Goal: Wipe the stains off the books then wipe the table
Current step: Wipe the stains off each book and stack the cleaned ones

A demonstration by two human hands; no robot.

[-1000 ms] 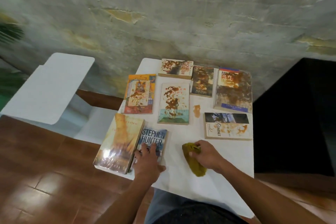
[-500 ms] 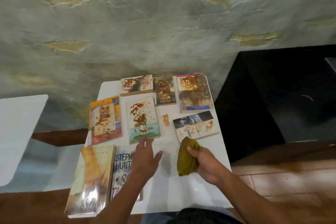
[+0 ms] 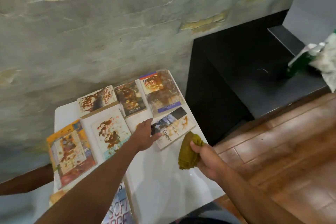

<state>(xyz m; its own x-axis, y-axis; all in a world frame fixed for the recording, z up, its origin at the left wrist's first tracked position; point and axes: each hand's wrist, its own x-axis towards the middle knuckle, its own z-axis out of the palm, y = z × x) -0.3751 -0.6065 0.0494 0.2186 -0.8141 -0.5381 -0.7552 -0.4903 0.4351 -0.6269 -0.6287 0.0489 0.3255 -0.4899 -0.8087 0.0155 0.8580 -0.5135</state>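
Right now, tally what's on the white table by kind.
Books: 8, including the Contact book that the left hand touches
Cloths: 1, the mustard cloth gripped by the right hand
Total: 9

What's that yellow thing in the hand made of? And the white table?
The yellow thing, which the right hand grips, looks like soft cloth: it bunches into folds with a matte, ribbed surface. The table seems smooth and glossy, maybe plastic or laminate, since light glints off it.

Head view – looks down, close over table (image 3: 160,183).
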